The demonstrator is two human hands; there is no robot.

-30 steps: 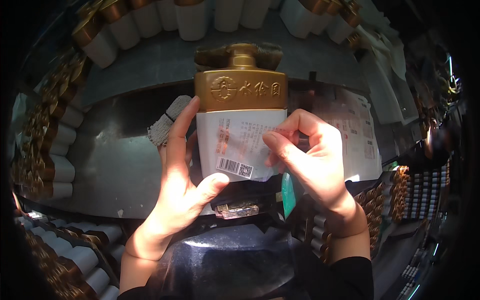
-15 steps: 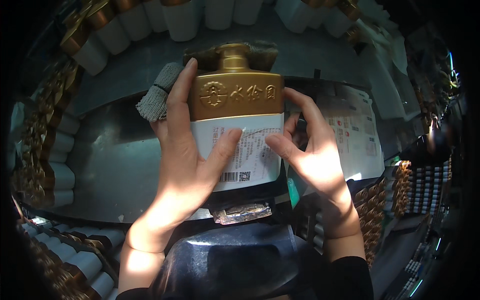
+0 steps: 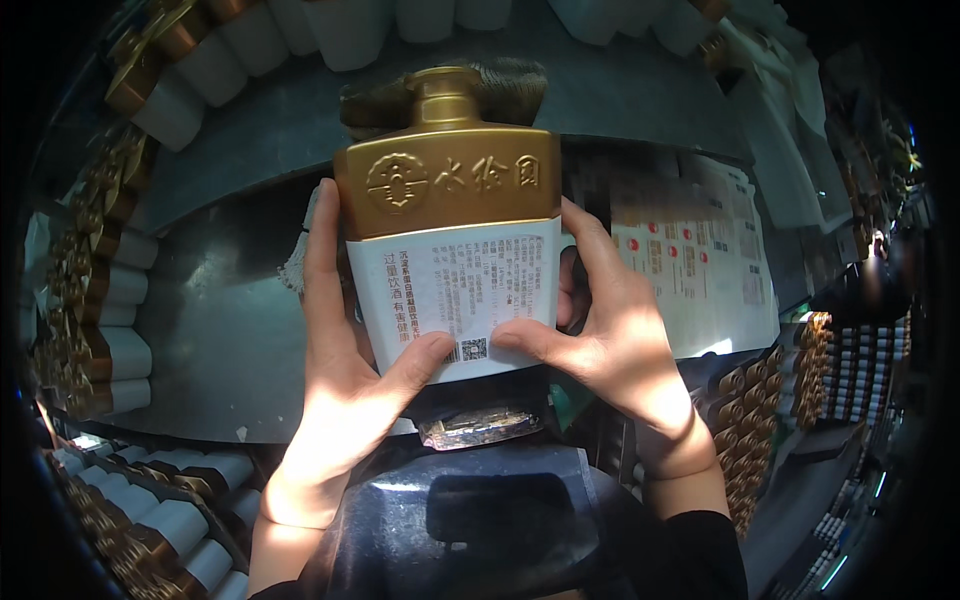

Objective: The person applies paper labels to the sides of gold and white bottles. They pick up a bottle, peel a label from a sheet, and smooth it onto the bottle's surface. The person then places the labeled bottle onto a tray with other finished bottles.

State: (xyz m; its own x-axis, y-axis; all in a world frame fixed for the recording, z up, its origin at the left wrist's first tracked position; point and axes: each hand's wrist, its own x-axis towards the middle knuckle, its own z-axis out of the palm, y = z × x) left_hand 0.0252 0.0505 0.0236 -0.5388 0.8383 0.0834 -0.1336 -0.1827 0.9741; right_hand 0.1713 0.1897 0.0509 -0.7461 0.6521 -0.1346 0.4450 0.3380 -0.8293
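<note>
A flat-sided bottle (image 3: pixel 450 250) stands nearly upright between my hands, with a gold shoulder and neck and a white lower body. Raised characters and a round emblem mark the gold part; small print and a square code cover the white face. My left hand (image 3: pixel 350 365) grips its left side, thumb on the lower front. From the right, my right hand (image 3: pixel 610 335) clasps it, thumb tip near the code; its other fingers are partly hidden behind. Grey knitted fabric (image 3: pixel 291 268) peeks out beside my left fingers. A worn, dark padded piece (image 3: pixel 520 95) lies behind the bottle's neck.
Gold-and-white bottles line the far edge (image 3: pixel 345 35) and left side (image 3: pixel 118 300) of the grey metal table (image 3: pixel 230 320). More bottles fill the lower left (image 3: pixel 180 525) and right (image 3: pixel 745 420). Printed label sheets (image 3: pixel 690 255) lie right of my hands. A shiny wrapped block (image 3: pixel 482 428) sits close to me.
The bottle has come closer and shifted slightly left. Both thumbs have moved down its white face, uncovering more print. The grey knitted fabric is now mostly hidden behind my left hand.
</note>
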